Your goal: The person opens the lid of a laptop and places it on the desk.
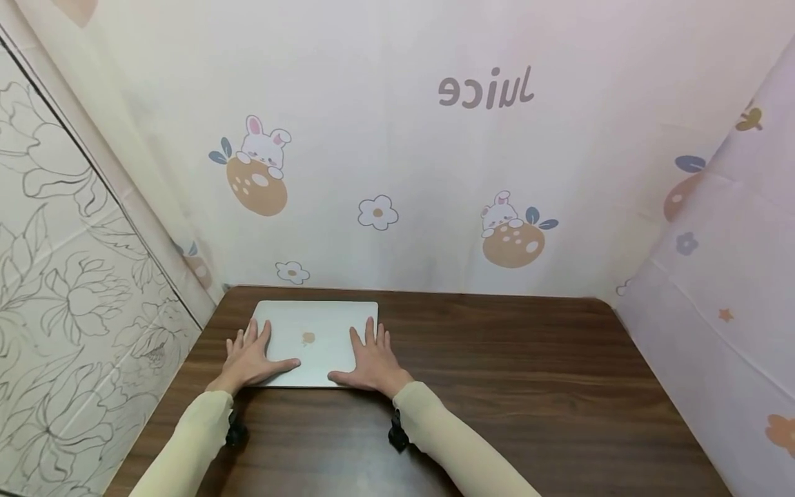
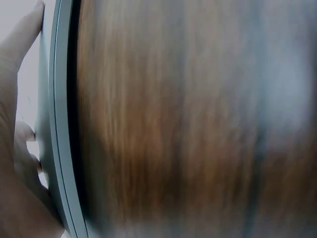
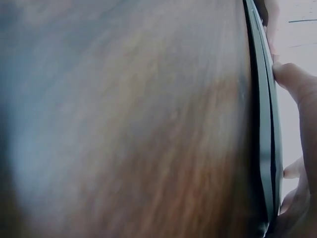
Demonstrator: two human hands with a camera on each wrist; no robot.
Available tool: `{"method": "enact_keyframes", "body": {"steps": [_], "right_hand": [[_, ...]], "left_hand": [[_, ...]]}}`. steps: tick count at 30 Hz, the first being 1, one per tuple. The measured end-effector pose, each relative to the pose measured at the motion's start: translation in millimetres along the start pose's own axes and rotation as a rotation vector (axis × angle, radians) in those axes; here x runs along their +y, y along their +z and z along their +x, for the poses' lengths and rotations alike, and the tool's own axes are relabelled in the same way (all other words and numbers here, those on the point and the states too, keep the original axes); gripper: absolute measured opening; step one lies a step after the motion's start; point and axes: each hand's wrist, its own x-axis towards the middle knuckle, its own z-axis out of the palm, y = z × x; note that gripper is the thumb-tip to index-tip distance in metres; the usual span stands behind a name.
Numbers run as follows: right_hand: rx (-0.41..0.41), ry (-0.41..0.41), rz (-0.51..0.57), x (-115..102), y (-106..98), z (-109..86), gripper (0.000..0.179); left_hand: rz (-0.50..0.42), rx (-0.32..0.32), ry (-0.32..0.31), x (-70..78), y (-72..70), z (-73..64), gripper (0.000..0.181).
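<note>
Silver, flat rectangular laptop (image 1: 329, 345), lid lowered, lies under two bare hands: left hand (image 1: 248, 362) at its left side, right hand (image 1: 373, 366) at its right, fingers of both spread and uncurled, thumbs pointing inward over the lid. Pale yellow-green sleeve (image 1: 453, 428) on the right arm, small black device (image 1: 398, 433) below that wrist. Laptop sits toward the far left of a dark brown wood-grain table (image 1: 528, 373). Beyond: cream fabric backdrop (image 1: 385, 152), rabbit-and-fruit print.

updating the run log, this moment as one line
laptop: on table, logo up | left hand: spread on its left | right hand: spread on its right
</note>
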Motion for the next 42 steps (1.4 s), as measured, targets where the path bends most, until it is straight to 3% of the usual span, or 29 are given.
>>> {"method": "enact_keyframes", "body": {"steps": [10,22,42], "right_hand": [[-0.003,0.01,0.013,13.6,-4.5,-10.2,0.113],[0.01,0.012,0.061,26.2,-11.1,-26.2,0.113],[0.02,0.041,0.066,47.3,-19.9,-50.3,0.116]], "left_hand": [[-0.003,0.026,0.011,14.1,9.8,-2.8,0.134],[-0.015,-0.014,0.001,34.6,16.5,-7.5,0.138],[-0.027,0.01,0.026,65.9,32.7,-15.5,0.14]]}}
